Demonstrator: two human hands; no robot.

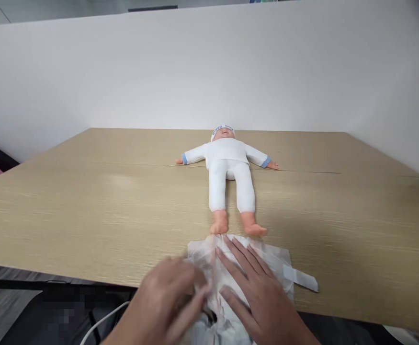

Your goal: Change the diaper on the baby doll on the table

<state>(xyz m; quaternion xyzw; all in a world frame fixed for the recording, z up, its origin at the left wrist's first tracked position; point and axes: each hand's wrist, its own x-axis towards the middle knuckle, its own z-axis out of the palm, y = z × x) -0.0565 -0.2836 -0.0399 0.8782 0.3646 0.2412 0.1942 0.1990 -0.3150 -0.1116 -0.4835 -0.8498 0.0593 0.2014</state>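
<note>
A white disposable diaper (238, 243) lies spread at the table's near edge, with a fastening tab sticking out to the right. Flat on its right half rests my right hand (254, 287), fingers stretched forward. My left hand (175, 297) is curled at the diaper's left side, thumb and fingers pinched on its edge; motion blurs it a little. Just beyond the diaper a baby doll (227, 153) in a white suit with blue cuffs lies on its back, arms out, its bare feet towards me. Both hands cover much of the diaper's near part.
The wooden table (87, 206) has a thin seam across it. White partition panels (209, 67) stand at the back and sides. Below the near edge at left are a dark chair (54, 316) and a white cable (103, 320).
</note>
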